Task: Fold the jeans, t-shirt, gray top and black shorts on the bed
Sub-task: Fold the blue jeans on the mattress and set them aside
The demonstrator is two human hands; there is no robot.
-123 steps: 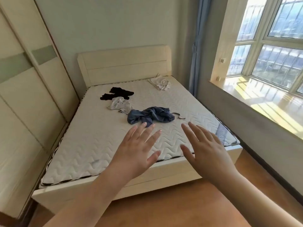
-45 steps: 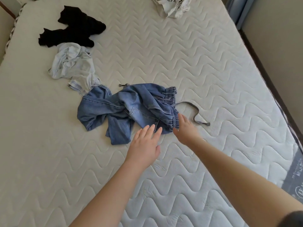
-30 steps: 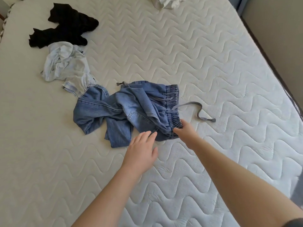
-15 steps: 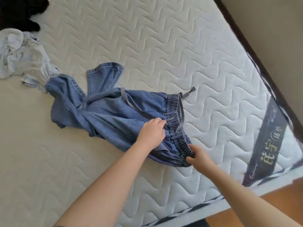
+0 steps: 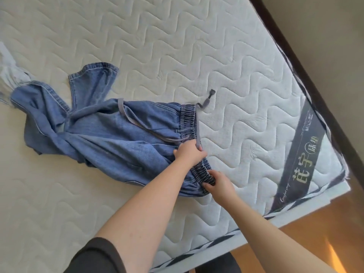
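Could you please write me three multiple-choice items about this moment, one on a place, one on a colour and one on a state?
1. Where on the jeans are both hands?
A. at the leg hems
B. at the elastic waistband
C. at the knees

2. What colour is the drawstring?
A. gray
B. red
C. white

3. How do the jeans lie on the mattress?
A. folded into a neat square
B. hanging off the edge
C. stretched out but twisted and creased

Answers:
1 B: the left hand grips the waistband along with the drawstring, and the right hand pinches its near end.
2 A: the cord along the waistband is gray against the blue denim.
3 C: the legs trail away from the waistband, bunched and crossed, with no fold made.
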